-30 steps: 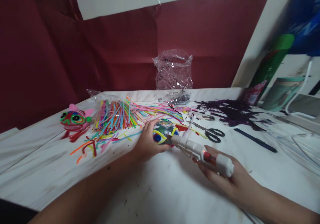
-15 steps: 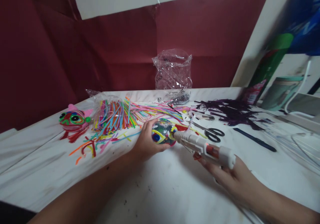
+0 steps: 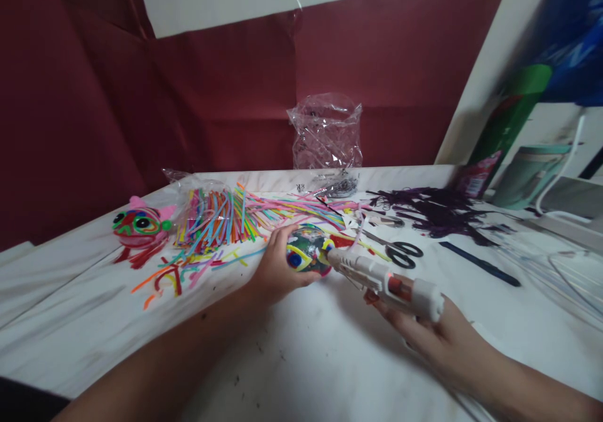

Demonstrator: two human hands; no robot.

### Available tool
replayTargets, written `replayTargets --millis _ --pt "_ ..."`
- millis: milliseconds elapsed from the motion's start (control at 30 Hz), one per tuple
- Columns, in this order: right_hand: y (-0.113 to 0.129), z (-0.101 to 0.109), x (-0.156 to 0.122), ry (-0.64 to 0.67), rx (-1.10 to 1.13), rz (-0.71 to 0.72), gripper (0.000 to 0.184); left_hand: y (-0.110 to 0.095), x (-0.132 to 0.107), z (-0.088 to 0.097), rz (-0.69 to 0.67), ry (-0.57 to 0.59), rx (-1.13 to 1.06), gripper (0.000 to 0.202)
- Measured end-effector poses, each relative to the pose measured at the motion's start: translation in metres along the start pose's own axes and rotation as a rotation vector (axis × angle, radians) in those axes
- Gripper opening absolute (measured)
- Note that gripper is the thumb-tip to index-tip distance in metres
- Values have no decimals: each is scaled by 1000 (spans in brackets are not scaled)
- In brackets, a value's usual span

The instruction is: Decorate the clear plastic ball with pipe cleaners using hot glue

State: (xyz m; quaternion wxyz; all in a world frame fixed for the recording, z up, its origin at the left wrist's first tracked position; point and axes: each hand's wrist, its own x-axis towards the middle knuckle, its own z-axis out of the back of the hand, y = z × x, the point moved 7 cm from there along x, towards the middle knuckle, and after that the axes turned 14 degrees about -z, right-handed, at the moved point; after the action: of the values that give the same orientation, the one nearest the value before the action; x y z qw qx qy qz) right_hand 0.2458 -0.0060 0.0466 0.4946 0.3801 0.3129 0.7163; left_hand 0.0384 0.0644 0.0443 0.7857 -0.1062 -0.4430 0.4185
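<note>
My left hand (image 3: 277, 265) is closed around the left side of a round, dark green craft ball (image 3: 308, 246) with yellow-rimmed eyes and coloured strips on it. In my right hand (image 3: 433, 334) is a white hot glue gun (image 3: 377, 274), gripped by its handle, which my fingers and the gun body partly hide. The gun's nozzle is at the ball's right side, by a yellow-edged eye; whether it touches cannot be made out. A small orange light glows on the gun.
Loose pipe cleaners (image 3: 221, 221) and cut pieces (image 3: 169, 277) lie on the left. A decorated pink-and-red figure (image 3: 141, 224) stands beyond them. Black-handled scissors (image 3: 400, 252), purple strands (image 3: 428, 211), a dark blue strip (image 3: 480, 264) and clear glue sticks (image 3: 541, 271) lie on the right.
</note>
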Motion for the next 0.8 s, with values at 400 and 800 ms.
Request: replayTargets --millis 400,800 --pt "1 1 -2 -45 -48 21 13 3 -1 0 1 -6 17 84" --pt "4 -1 -6 -15 -49 6 10 -2 0 0 2 -31 28 84"
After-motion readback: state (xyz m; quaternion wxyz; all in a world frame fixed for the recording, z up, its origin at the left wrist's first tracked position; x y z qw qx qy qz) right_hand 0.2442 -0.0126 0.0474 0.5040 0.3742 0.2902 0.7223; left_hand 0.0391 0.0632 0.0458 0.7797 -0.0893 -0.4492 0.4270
